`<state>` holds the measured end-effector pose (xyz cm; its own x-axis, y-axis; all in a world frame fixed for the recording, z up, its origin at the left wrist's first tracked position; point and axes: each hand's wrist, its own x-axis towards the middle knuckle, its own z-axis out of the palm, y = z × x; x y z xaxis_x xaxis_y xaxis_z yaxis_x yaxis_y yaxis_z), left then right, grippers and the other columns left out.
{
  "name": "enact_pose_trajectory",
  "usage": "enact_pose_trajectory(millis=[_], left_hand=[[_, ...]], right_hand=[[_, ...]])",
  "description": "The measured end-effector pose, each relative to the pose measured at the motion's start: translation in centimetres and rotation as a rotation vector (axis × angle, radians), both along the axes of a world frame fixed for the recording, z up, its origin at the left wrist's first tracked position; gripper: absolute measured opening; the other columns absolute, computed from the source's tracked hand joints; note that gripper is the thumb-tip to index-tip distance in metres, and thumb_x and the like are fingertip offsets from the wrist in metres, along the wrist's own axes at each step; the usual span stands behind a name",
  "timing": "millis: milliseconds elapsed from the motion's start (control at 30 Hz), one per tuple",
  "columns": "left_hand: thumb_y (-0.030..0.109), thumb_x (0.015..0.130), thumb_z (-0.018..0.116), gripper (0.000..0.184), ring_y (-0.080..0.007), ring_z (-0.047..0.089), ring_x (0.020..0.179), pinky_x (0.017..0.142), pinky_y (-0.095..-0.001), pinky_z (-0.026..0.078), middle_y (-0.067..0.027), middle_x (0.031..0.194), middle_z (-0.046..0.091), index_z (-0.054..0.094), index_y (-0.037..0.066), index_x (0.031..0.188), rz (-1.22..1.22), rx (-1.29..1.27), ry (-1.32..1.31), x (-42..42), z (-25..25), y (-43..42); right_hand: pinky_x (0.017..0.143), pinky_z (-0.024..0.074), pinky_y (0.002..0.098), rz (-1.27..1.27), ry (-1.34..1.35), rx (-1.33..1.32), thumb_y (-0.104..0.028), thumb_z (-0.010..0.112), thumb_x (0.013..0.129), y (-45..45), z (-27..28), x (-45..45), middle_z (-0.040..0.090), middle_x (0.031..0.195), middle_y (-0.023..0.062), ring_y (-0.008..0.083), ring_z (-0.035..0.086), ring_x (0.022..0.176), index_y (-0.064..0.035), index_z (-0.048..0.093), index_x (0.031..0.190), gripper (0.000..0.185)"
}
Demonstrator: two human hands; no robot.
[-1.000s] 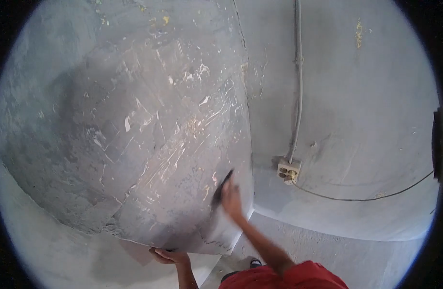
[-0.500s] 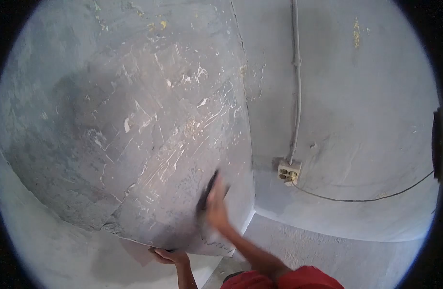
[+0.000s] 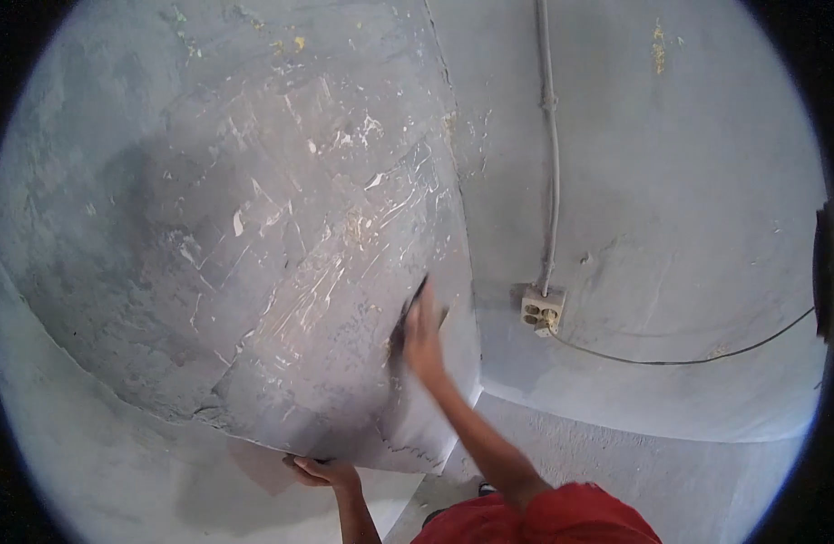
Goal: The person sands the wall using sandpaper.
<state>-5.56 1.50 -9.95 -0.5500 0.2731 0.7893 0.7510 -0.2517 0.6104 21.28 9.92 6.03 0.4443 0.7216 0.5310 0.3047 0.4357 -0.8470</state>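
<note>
R hand (image 3: pixel 423 344) moved up w/ dark tool (image 3: pixel 420 289); rough wall (image 3: pixel 272 163).

A grey wall (image 3: pixel 689 181) carries a pale conduit (image 3: pixel 553 163) down to a socket box (image 3: pixel 542 308). From it a thin cable (image 3: pixel 671 364) curves rightward above the floor (image 3: pixel 562 462).

Grey wall (image 3: pixel 281 236) is super patchy, pale streaks and yellow specks. Thin dark tool (image 3: pixel 422 288), kinda blurry, sits tilted near its right edge, above the bottom corner.
</note>
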Motion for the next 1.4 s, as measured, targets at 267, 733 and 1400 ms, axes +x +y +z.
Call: enact_pose_trajectory(millis=[267,733,1400], left_hand=[[0.040,0.091,0.039,0.044,-0.0248,0.047,0.089,0.076,-0.0375,0.041,-0.0144,0.097,0.049,0.047,-0.002,0.099,-0.151,0.019,-0.144,4.1,7.9,-2.0],[0.036,0.092,0.036,0.039,-0.0189,0.043,0.071,0.060,-0.0346,0.037,-0.0081,0.077,0.044,0.043,0.000,0.079,-0.267,0.164,-0.293,6.6,12.2,-2.5],[0.039,0.091,0.037,0.042,-0.0209,0.044,0.076,0.065,-0.0350,0.038,-0.0103,0.082,0.047,0.045,-0.002,0.085,-0.196,0.136,-0.380,6.6,11.3,-2.2]], right_hand=[[0.110,0.0053,0.0403,-0.104,0.029,-0.025,-0.031,0.027,0.097,5.4,-0.2,3.8,0.014,0.145,0.0238,0.0329,0.013,0.135,0.0058,0.011,0.139,0.058],[0.110,0.0054,0.0390,0.057,-0.046,-0.031,-0.033,0.024,0.097,-1.1,-2.7,-1.2,0.009,0.146,0.0217,0.0323,0.007,0.137,0.0039,0.009,0.140,0.058],[0.110,0.0111,0.0377,-0.033,0.139,-0.167,-0.034,0.024,0.097,8.9,-1.5,8.0,0.015,0.144,0.0255,0.0354,0.016,0.134,0.0042,0.012,0.139,0.059]])
